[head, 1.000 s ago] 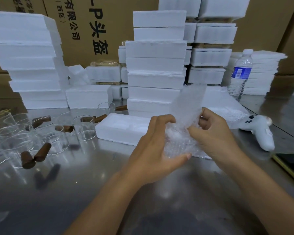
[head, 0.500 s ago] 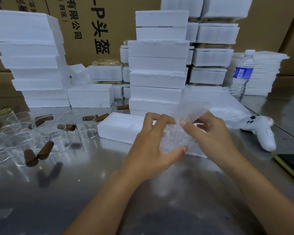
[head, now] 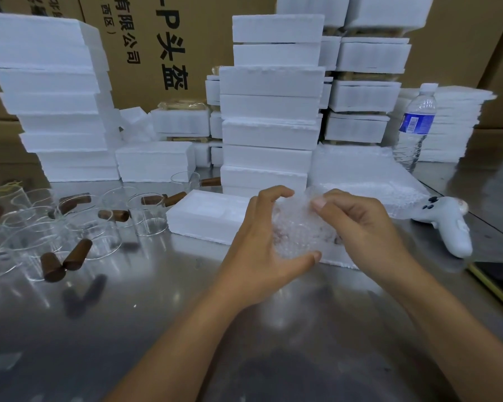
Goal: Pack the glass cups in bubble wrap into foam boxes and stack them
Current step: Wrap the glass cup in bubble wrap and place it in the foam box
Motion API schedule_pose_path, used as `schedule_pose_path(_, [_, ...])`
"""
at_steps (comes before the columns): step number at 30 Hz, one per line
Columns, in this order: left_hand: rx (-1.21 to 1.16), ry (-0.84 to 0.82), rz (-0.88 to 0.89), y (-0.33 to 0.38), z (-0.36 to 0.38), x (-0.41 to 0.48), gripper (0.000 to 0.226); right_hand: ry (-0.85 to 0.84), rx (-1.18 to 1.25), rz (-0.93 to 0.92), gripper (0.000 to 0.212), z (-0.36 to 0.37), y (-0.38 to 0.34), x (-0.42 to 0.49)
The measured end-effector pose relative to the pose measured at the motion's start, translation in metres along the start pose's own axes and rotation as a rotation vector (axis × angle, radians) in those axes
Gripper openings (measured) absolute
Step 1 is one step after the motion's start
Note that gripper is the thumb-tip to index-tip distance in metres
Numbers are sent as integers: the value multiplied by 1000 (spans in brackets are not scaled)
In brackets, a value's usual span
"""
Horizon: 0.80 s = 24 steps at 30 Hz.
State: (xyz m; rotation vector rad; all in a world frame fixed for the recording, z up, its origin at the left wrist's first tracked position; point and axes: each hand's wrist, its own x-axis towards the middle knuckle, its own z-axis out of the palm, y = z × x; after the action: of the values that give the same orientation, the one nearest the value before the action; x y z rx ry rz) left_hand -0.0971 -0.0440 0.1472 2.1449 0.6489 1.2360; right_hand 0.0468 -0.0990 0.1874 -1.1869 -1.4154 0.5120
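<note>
Since a second ago the loose flap is folded down. Bare glass cups [head: 145, 216] wait at left; the foam box [head: 209, 216] lies open, ready. The left hand [head: 262, 245] curls round the bubble-wrapped bundle [head: 299, 233] — presumably a cup inside — while the right hand [head: 360, 224] pinches its fold closed.

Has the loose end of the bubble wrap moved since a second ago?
Yes. The bubble wrap has folded down: it no longer rises in front of the foam stack behind it.

We count one left hand [head: 256, 245], one right hand [head: 363, 227], one bubble-wrap bundle [head: 296, 233], one open foam box [head: 204, 216], one water bottle [head: 415, 123] far right, one controller [head: 450, 224], and about eight glass cups [head: 148, 216] at left.
</note>
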Motion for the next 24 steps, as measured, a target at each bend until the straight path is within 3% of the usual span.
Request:
schedule_pose_path(2, [66,-2,57,0,0,-1,73,-21,-13,83,24,-3,3,3])
schedule_pose_path(5, [172,-45,117,1,1,-2,69,-22,-1,196,9,-9,9,5])
schedule_pose_path(8, [239,-89,142,4,1,-2,72,26,38,290,33,-10,16,6])
schedule_pose_path(10, [267,-104,171,6,2,-2,74,16,-1,293,38,-9,19,6])
schedule_pose_path(14, [266,-131,249,9,7,-3,72,-36,-122,229,25,-7,23,5])
schedule_pose_path(18, [139,-97,147,9,7,-1,72,-15,-113,156,20,-10,18,6])
schedule_pose_path(24, [-76,137,-49,2,0,2,81,138,30,123,15,-12,11,7])
